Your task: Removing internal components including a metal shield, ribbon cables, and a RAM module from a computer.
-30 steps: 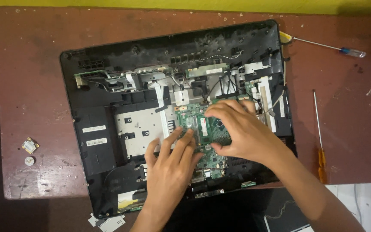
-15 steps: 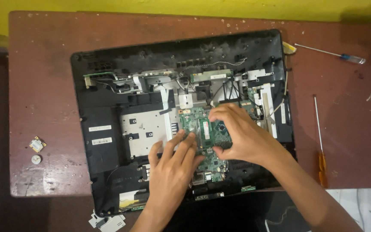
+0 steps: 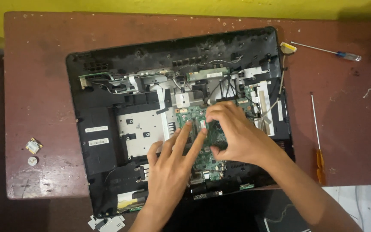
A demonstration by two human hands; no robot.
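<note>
We press left hand fingers flat on the green circuit board to steady it; right hand pinches a part there

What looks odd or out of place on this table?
The opened computer chassis overhangs the table's near edge, its insides bare and cables loose. Small white parts lie below that edge. A small square board and round cell sit apart at the left. Both hands, left hand and right hand, press the green circuit board.
</note>
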